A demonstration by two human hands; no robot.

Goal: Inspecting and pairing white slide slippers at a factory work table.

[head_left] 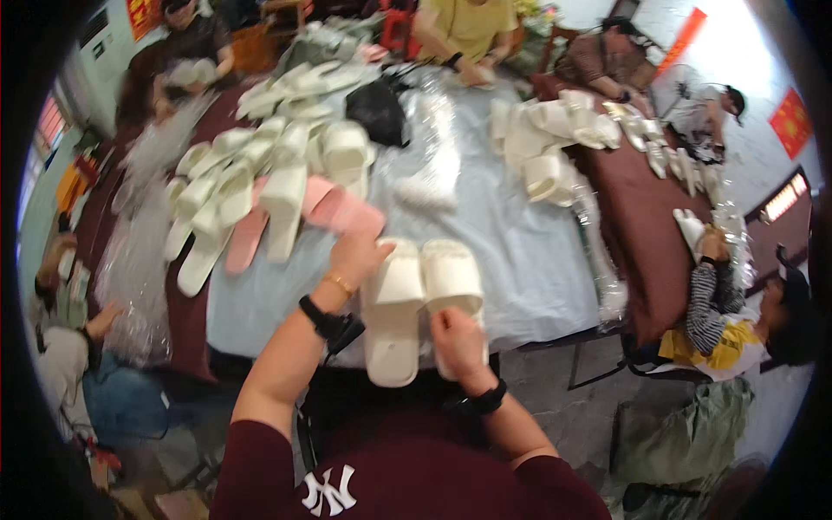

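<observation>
Hands on cream slipper pair (420, 299) at table (520, 260) near edge: left hand (357, 256) grips toe end, right hand (457, 336) pinches heel; I judge soles aligned side by side. Pink slippers (334, 212) at 11 o'clock, black bag (377, 111) at 12.

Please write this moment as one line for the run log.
left hand: on left cream slipper | right hand: on right cream slipper | table: slipper pile

The cream slippers (422, 299) look like matt, smooth foam; the table (520, 260) wears pale, faintly wrinkled cloth, with crinkly, glossy clear plastic bags (130, 277) beside it.
</observation>
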